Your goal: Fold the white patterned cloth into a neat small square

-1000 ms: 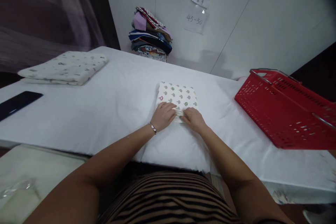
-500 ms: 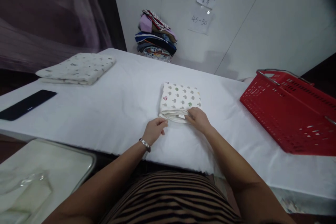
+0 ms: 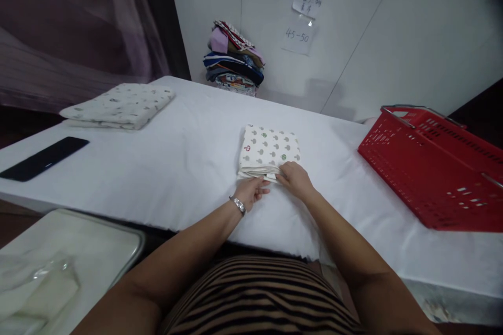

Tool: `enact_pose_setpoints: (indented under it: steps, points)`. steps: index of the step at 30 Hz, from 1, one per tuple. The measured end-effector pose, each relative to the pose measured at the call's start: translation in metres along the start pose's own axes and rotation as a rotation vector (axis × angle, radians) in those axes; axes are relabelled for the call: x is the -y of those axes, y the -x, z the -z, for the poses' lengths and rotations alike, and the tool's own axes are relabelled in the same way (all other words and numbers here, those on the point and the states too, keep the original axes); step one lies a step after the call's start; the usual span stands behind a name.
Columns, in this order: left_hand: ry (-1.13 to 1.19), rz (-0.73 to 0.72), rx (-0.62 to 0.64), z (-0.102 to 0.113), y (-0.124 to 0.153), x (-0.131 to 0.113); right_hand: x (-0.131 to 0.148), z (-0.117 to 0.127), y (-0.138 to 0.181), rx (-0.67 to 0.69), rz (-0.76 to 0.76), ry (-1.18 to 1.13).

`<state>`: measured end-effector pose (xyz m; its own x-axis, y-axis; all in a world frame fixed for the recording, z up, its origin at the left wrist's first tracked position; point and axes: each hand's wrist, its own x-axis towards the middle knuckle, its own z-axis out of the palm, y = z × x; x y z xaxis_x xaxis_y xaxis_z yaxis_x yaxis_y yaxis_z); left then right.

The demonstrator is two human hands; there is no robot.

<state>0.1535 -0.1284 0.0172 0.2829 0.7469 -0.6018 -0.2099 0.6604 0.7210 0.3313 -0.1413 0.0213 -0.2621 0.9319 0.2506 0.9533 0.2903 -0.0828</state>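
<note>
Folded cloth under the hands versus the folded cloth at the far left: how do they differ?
The mushroom-print cloth is folded small and square, with both hands at its near edge; the far-left cloth is folded wider and flatter, untouched. Its print is sparser and fainter. Both are pale, printed, and lie on the white table.

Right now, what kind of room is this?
Probably a workroom for folding cloth: a white-covered table, a folded printed cloth under both hands, a stack of folded fabrics by the wall, and a red basket.
</note>
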Motion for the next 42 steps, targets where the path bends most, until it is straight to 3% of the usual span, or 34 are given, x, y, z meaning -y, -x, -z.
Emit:
enact_pose_setpoints:
  steps: [5, 11, 18, 24, 33, 42]
  points:
    - [0.063, -0.076, -0.002, -0.001, -0.001, -0.004, 0.0, -0.002, 0.001, -0.02, 0.013, -0.002]
    - [0.138, -0.032, -0.001, 0.002, -0.003, -0.003, 0.0, -0.005, 0.004, -0.012, 0.043, -0.008]
    - [0.124, -0.077, 0.008, 0.015, -0.003, -0.013, 0.0, -0.011, 0.009, -0.022, 0.072, -0.031]
    - [0.063, -0.215, -0.035, 0.025, -0.003, -0.024, 0.0, -0.016, 0.014, -0.067, 0.076, -0.014]
    - [0.007, -0.035, -0.007, 0.04, -0.012, -0.048, 0.002, -0.023, 0.018, -0.133, 0.07, -0.073]
    - [-0.2, -0.219, -0.15, 0.035, -0.018, -0.046, 0.003, -0.025, 0.021, -0.159, 0.065, -0.096]
